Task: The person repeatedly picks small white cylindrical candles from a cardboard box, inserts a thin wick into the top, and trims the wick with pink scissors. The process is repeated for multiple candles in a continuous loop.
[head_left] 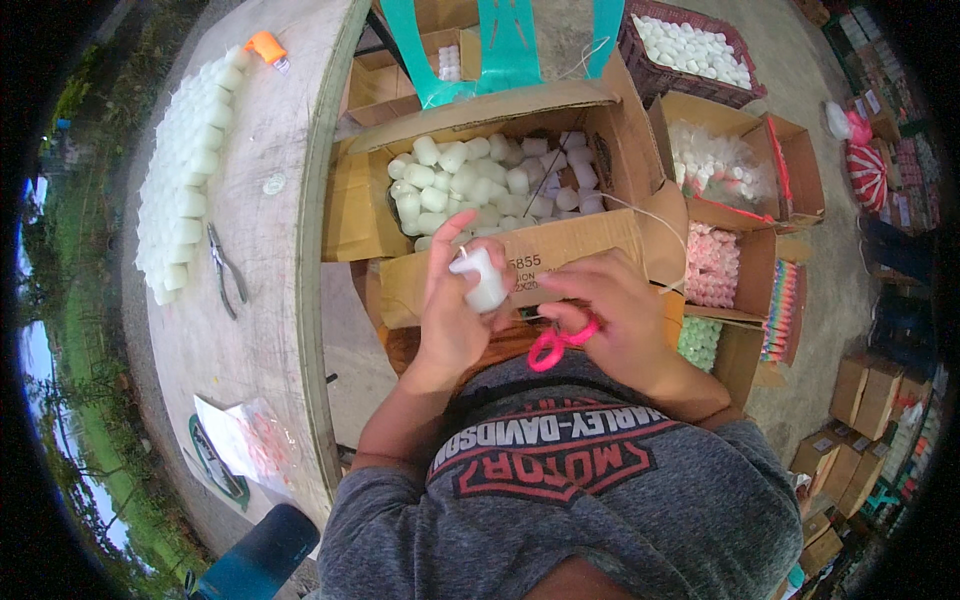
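My left hand (452,325) has its fingers clamped on a short white wax candle (484,286), held tilted above the near flap of a large brown cardboard box (350,215) in front of me. A pale wick pokes from its upper end. One of my left fingers points up and away, clear of the wax.

My right hand (625,315) is just beside it, to the right, fingers curled around the bright pink plastic loop handles (545,352) of what look like scissors. The upper fingers reach toward the candle; they are blurred, and I cannot tell whether they touch it. The blades are hidden from me.

Inside the box lies a loose heap of stubby white candles (465,180). To my left, the long grey tabletop (270,270) carries a packed block of whitish candles (190,180), with dark-handled metal pliers (226,272) near its right side and a small orange plastic tool (265,47) by its far end. Nearer me on it lies a clear plastic bag with pinkish pieces (268,440). Beyond the box stands a teal plastic chair (508,50); to its right, a dark maroon plastic crate (672,82) is heaped with white pieces.
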The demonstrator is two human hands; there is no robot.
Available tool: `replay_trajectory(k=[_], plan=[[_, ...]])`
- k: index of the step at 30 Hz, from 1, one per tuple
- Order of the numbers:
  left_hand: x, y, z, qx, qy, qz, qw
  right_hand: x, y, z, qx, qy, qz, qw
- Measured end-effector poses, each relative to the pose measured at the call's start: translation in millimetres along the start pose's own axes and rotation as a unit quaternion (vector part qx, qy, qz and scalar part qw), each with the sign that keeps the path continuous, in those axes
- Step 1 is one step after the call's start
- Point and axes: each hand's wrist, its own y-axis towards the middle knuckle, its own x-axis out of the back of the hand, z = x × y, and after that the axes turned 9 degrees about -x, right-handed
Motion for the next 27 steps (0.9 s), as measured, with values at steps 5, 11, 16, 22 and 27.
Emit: replay_trajectory(k=[5, 11, 16, 22, 27], plan=[[0, -10, -12, 0.030, 0.298, 0.186, 0.936, 7, 5, 4, -0.093, 0.097, 0.098, 0.986], [-3, -12, -19, -0.044, 0.494, 0.285, 0.820, 0, -1, -2, -0.065, 0.120, 0.142, 0.980], [-4, -12, -21, -0.068, 0.515, 0.330, 0.788, 3, -1, -3, -0.048, 0.093, 0.157, 0.982], [10, -10, -6, -0.010, 0.343, 0.235, 0.910, 16, 6, 0, -0.078, 0.017, -0.012, 0.997], [4, -7, 4, -0.079, 0.185, 0.176, 0.964, 7, 3, -2, 0.029, -0.021, 0.028, 0.999]])
